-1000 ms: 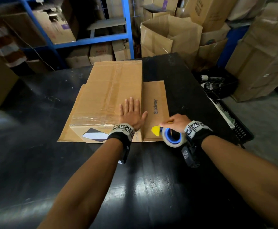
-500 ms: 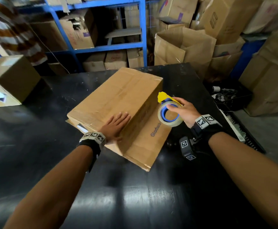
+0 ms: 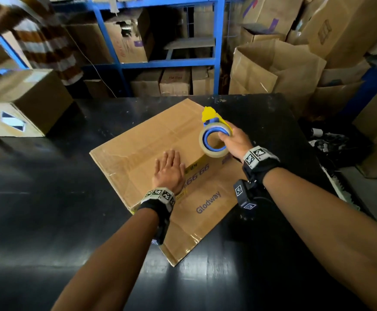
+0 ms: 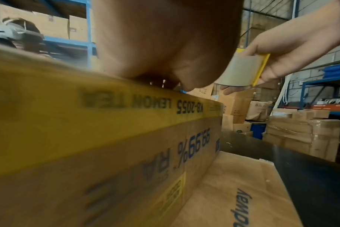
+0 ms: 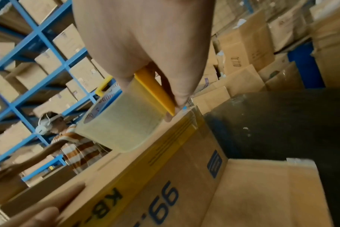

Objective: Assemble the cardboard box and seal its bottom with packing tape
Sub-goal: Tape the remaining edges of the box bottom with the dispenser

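Observation:
A brown cardboard box (image 3: pixel 151 142) stands upturned and skewed on the black table (image 3: pixel 48 198), one flap (image 3: pixel 207 207) marked "Glodway" spread flat toward me. My left hand (image 3: pixel 169 171) lies flat, fingers straight, on the box's top face near the edge. A yellow band with print (image 4: pixel 99 110) runs along the box side. My right hand (image 3: pixel 234 140) grips a tape dispenser (image 3: pixel 214 140), a clear roll on a blue core with a yellow cutter, held just above the box's right end. In the right wrist view the roll (image 5: pixel 124 121) hovers over the box edge.
A closed box (image 3: pixel 21 104) sits at the table's far left. Another person in a striped top (image 3: pixel 43 43) stands behind it. Blue shelving (image 3: pixel 165 61) with cartons lines the back. Open cartons (image 3: pixel 275 68) and a black crate (image 3: pixel 335 142) crowd the right side.
The box went from lying flat to standing and turned clockwise. My right hand lifted the tape dispenser from the table up to the box's right end. My left hand stayed on top.

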